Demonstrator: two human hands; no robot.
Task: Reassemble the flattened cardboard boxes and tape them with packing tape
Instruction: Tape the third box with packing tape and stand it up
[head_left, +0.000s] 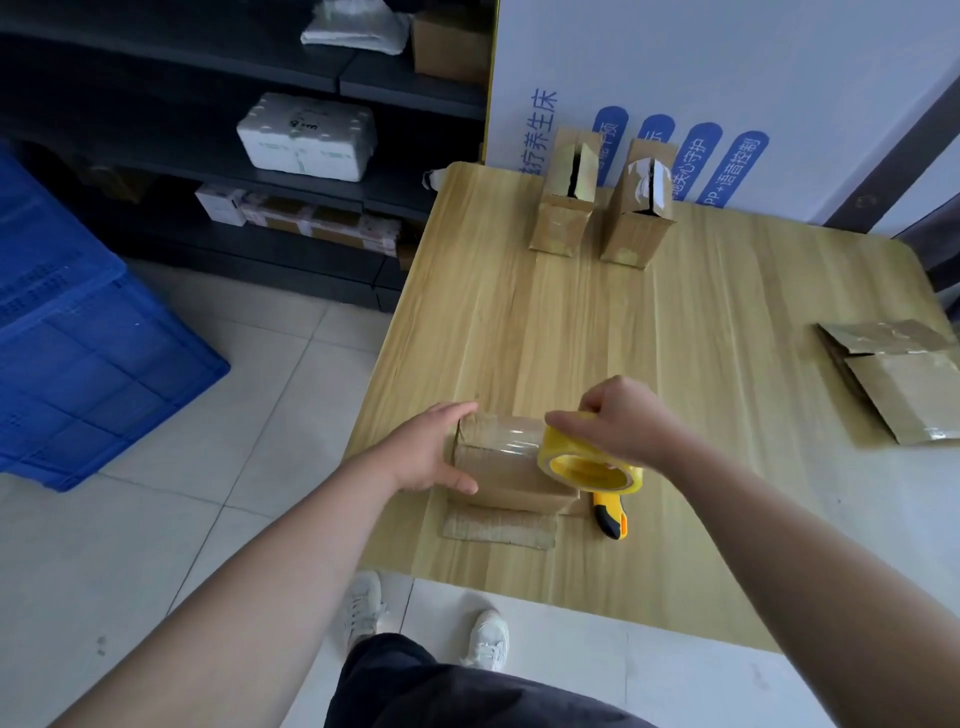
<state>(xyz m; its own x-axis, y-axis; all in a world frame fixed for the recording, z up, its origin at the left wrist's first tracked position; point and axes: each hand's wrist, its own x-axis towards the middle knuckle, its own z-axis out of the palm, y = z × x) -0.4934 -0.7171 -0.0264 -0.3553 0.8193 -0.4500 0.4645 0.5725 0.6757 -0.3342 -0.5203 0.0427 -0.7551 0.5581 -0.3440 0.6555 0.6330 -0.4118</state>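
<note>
Head view shows the box (511, 470) lying long axis left to right, the left hand (434, 452) clasping its left end between thumb and fingers. The right hand (626, 423), fingers curled round the tape roll (592, 465), holds it at the box's right end, a clear strip (501, 434) running back along the box's top. The next pull likely goes rightward, over that end.

box (511, 483) sits near table (675, 322) front-left edge. left hand (431, 449) on its left end, right hand (623, 421) on tape roll (592, 467) at its right end. cardboard strip (498, 527) lies in front of the box, knife (612, 514) just right of it. two upright boxes (563, 208) side by side at far edge, flattened boxes (898, 384) at right edge. crate (78, 353) on floor to the left, shelves (234, 156) behind it.
</note>
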